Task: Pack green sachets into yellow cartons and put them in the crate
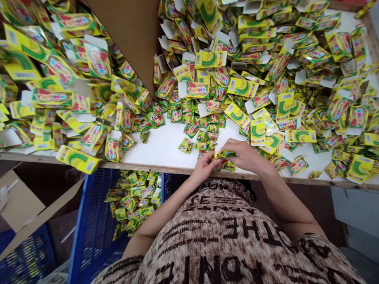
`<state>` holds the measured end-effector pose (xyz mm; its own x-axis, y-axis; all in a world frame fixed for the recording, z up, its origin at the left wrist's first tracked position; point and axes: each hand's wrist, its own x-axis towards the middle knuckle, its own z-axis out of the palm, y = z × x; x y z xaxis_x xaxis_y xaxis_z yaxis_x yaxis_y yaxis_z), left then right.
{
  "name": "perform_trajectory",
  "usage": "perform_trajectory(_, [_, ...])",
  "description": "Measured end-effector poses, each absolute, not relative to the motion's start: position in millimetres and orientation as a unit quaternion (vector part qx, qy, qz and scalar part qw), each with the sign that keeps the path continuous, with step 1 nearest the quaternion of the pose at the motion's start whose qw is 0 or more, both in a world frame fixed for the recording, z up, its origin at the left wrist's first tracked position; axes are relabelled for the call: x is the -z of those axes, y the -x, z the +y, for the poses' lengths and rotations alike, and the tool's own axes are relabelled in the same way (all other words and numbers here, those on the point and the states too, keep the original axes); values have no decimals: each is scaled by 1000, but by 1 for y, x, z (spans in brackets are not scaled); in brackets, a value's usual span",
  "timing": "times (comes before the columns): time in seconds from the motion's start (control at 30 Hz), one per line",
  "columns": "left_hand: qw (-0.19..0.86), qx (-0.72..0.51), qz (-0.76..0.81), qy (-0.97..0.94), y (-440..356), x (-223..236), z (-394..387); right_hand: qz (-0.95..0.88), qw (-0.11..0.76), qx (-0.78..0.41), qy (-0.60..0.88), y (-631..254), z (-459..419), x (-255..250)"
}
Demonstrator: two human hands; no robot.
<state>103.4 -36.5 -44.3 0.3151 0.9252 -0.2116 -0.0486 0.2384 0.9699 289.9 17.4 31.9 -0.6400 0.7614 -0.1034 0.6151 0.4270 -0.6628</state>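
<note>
Both hands meet at the front edge of the white, wood-edged tabletop (154,148). The left hand (204,165) pinches a small yellow paper carton with a white flap (217,151), largely hidden by the fingers. The right hand (244,155) grasps small green foil sachets (226,153) just beside that carton; their number cannot be told. The step in hand is judged to be close fingertip work where carton and sachets meet; whether any sachet is inside cannot be seen. Handling at this point appears to call for a steady left pinch, the flap clear, and the sachets aligned with the carton's mouth. The thin card may buckle under pressure. Loose green foil sachets (185,145) lie just beyond the hands. Yellow-and-green printed cartons (257,132) lie heaped to the right. Below the tabletop, a blue plastic crate (91,205) stands at left.
</note>
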Motion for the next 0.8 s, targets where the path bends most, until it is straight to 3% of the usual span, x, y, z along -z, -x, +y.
perform_trajectory(0.2, [637, -373, 454, -499, -103, 45, -37, -833, 78, -387, 386, -291, 15, -40])
perform_trajectory(0.5, [676, -382, 432, -460, -104, 39, -38, -772, 160, -352, 505, -283, 2, -25])
perform_trajectory(0.8, [649, -409, 466, -440, -111, 35, -38, -737, 349, -326, 478, -272, -14, -4])
